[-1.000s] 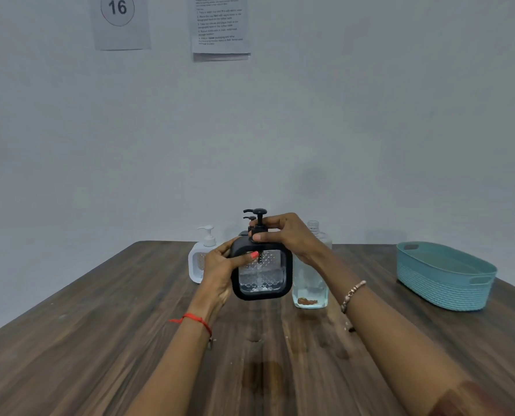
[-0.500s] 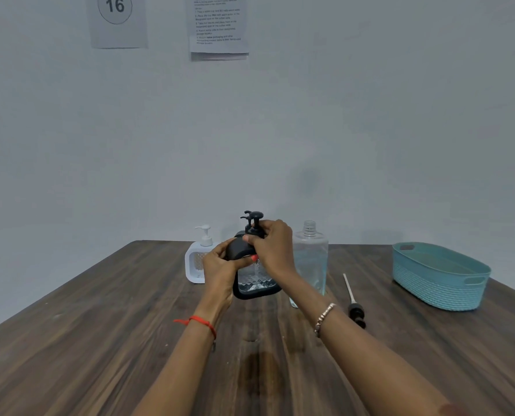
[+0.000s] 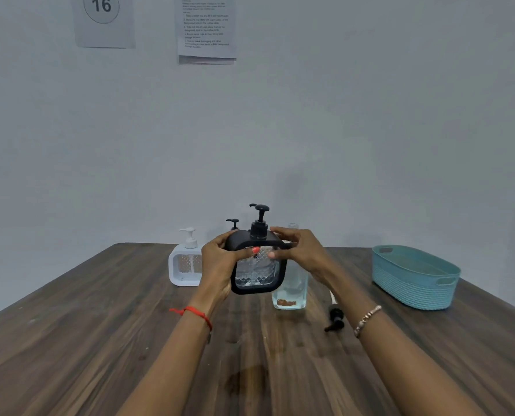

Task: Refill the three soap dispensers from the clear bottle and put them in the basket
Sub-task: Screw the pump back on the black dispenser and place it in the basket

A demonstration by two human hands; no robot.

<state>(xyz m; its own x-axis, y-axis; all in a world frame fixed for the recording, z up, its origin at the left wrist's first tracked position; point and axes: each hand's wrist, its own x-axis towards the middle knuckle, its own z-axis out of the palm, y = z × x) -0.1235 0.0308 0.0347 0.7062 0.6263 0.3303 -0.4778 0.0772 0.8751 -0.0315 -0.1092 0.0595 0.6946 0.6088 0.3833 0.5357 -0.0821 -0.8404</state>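
A black-framed soap dispenser [image 3: 257, 273] with a clear faceted body and a black pump is held above the table. My left hand [image 3: 218, 265] grips its left side and my right hand [image 3: 298, 252] holds its upper right corner. Behind it stands the clear bottle [image 3: 290, 291], uncapped, with some liquid at the bottom. A white dispenser [image 3: 185, 262] stands at the left. Only the pump of a second black dispenser [image 3: 233, 223] shows behind my left hand. The teal basket [image 3: 415, 276] sits at the right with nothing visible in it.
A loose black pump with its tube [image 3: 334, 318] lies on the wooden table [image 3: 100, 340] just right of the clear bottle, beside my right forearm. A wet stain [image 3: 245, 379] marks the table near the front. Papers hang on the wall behind.
My right hand has come off the pump top and moved to the dispenser's upper right corner. The dispenser now stands upright, with its pump head fully showing.
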